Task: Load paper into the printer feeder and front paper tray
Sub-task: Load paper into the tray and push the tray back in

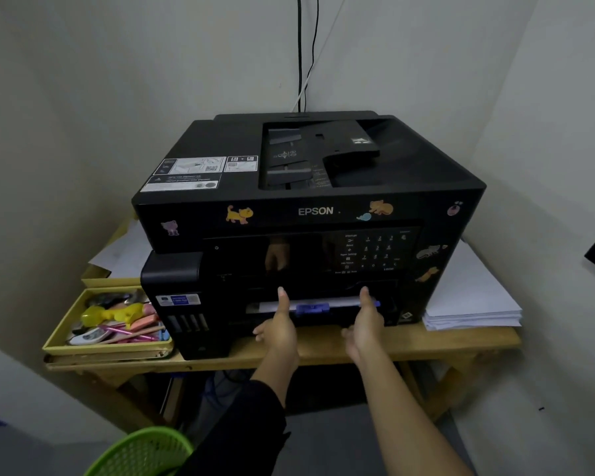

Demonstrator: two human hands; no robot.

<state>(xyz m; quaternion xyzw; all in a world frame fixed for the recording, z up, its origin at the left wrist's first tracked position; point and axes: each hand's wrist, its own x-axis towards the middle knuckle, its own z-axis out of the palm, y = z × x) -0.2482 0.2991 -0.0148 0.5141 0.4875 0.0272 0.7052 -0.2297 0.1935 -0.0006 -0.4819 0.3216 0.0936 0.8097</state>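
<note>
White paper (275,306) showed as a thin flat strip inside the front paper tray (337,312), low in the face of a black Epson printer (316,211). A blue guide (312,308) sat against the paper's near edge, likely there to keep the sheets square. The tray's long axis ran left to right across the printer, and its front faced the person, so it would slide straight toward or away from them.

The left hand (278,329) and right hand (364,326) were set apart on the tray front, one to each side of the guide, probably so that it moved evenly. Each thumb lay straight up against the tray. The other fingers were folded low by its bottom edge, and whether they gripped it could not be told.

The feeder (310,156) lay on the printer's top with no paper seen in it. The printer stood on a wooden table (426,341), with a paper stack (471,304) just to its right.
</note>
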